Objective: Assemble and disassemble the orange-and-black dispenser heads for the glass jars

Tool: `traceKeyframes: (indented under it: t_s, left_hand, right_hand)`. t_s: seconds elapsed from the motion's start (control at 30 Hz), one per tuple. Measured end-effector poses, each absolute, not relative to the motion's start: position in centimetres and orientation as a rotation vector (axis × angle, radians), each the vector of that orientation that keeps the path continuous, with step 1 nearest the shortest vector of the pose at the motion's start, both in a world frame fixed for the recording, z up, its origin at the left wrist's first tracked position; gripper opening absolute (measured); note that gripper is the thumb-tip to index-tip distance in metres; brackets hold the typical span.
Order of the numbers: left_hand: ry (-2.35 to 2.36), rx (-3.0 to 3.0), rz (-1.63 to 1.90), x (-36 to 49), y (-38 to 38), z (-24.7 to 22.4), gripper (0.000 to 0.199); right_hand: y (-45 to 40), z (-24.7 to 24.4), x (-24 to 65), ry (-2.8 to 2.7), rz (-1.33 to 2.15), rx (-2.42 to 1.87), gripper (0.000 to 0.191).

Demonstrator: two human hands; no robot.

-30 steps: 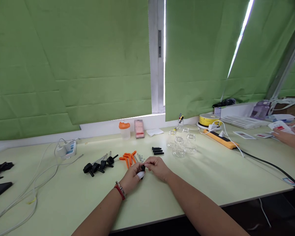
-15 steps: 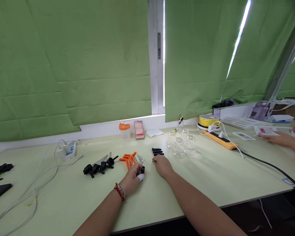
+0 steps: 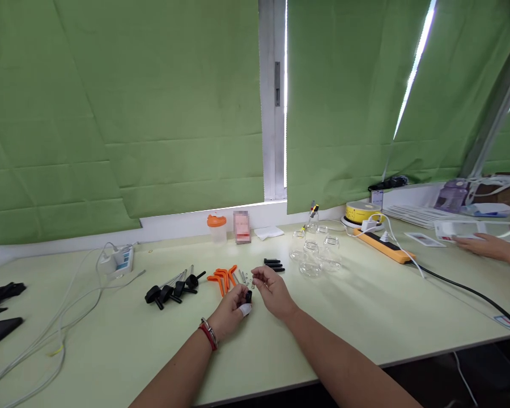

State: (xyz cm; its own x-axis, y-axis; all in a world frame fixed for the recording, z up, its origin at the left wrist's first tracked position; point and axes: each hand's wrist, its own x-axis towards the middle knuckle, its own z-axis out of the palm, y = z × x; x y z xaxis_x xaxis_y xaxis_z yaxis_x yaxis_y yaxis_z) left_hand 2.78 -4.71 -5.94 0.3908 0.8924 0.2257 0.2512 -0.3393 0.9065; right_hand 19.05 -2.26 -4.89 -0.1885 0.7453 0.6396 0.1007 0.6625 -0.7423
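Note:
My left hand (image 3: 233, 307) is closed on a small black part (image 3: 249, 296), near the front middle of the table; a white wrap covers its thumb. Just right of it, my right hand (image 3: 272, 289) has its fingertips pinched together over the table; something small and metallic seems to be at them, too small to name. Orange handles (image 3: 222, 277) lie beyond my left hand, with small metal pins (image 3: 242, 276) beside them. Black ribbed pieces (image 3: 273, 264) rest behind my right hand. Several black parts with metal rods (image 3: 174, 288) are to the left.
Clear glass jars (image 3: 311, 260) stand right of centre, near an orange power strip (image 3: 382, 247). An orange-lidded cup (image 3: 217, 228) stands by the wall. White cables (image 3: 59, 317) run across the left. At the far right, another person's hand (image 3: 487, 247) holds a clear-and-white item.
My right hand has moved left, from the black ribbed pieces towards my left hand. My left hand keeps hold of the black part. The other person's white item has tilted.

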Motion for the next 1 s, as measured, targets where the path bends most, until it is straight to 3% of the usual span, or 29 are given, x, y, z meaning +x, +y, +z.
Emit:
traceKeyframes:
  t_s: [0.63,0.8,1.0]
  left_hand:
    - [1.045,1.827,0.937,2.6,-4.6,-6.1,0.021]
    - [0.995,1.795,0.942,2.7,-4.6,-6.0,0.022]
    - [0.978,1.749,0.941,2.9,-5.0,-5.4,0.018]
  right_hand:
    - [-3.2,-4.5,19.1,-1.857,0.758,-0.710,0.025]
    - [-2.8,-4.8,19.3,-1.895,0.709,-0.743,0.013]
    - [-2.6,-4.7,19.7,-2.001,0.601,-0.738,0.013]
